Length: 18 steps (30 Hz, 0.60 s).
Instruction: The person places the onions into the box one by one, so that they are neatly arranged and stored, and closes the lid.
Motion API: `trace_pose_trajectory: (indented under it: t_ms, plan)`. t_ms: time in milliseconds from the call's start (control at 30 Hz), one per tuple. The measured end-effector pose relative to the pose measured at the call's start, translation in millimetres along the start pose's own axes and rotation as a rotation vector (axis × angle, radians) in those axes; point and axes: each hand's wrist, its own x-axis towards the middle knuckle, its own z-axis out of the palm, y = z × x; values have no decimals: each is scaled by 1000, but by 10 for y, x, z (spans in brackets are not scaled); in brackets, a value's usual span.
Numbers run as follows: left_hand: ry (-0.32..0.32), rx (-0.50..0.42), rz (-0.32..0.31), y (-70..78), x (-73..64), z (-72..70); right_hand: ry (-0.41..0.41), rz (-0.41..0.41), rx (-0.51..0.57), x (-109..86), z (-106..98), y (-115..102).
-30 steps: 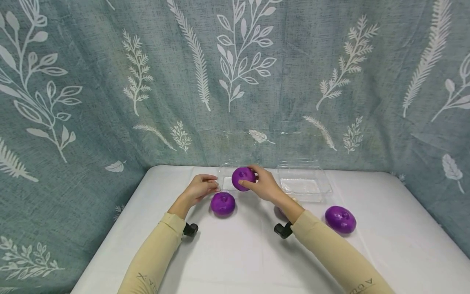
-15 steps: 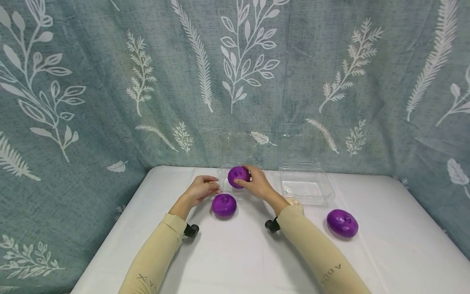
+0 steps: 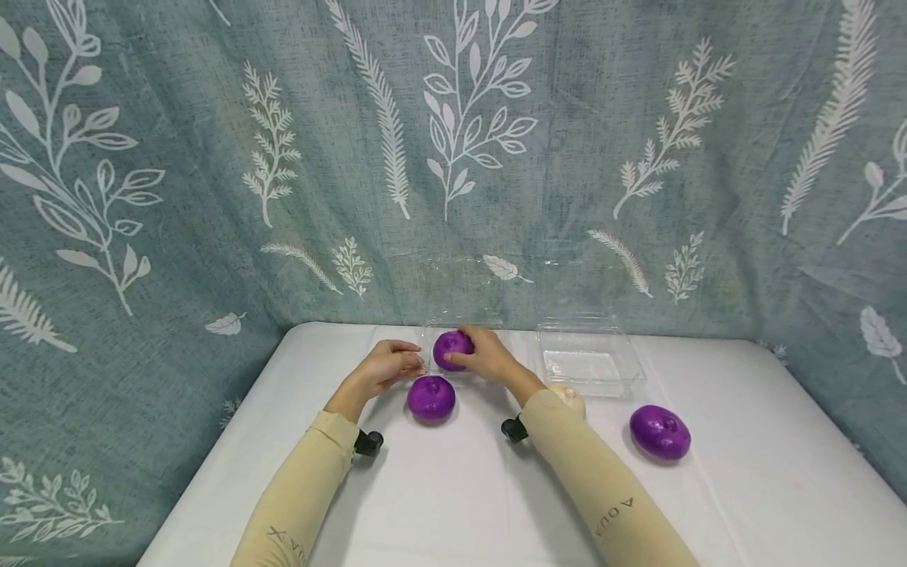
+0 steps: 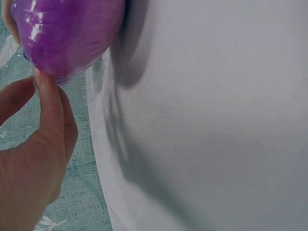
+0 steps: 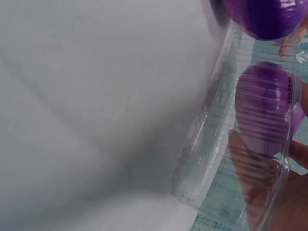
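Note:
My right hand grips a round, glossy purple onion inside the left clear plastic container. Through the ribbed wall of that container, the right wrist view shows the held onion with fingers around it. At the container's left front corner, my left hand pinches the edge between thumb and fingertips. Another purple onion lies on the table just in front of this container, close to the left fingertips; it fills the top of the left wrist view as a large purple bulb.
A second clear container stands to the right with its lid raised. A cream-coloured round thing, partly behind the right sleeve, lies before it. Farther right is a purple onion. A patterned curtain hangs behind the white table.
My right hand has carried its onion left and down into the left container. The cream-coloured thing shows more beside the sleeve. My left hand has stayed at the container's edge.

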Motion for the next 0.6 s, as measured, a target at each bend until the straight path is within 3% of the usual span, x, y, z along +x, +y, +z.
trace_pose_trajectory:
  t_ms: [333, 600]
  plan:
    - [-17, -7, -1, 35, -20, -6, -36, 56, 19, 60, 28, -39]
    - [-8, 6, -10, 43, 6, -11, -129, 62, -77, 107, 19, -77]
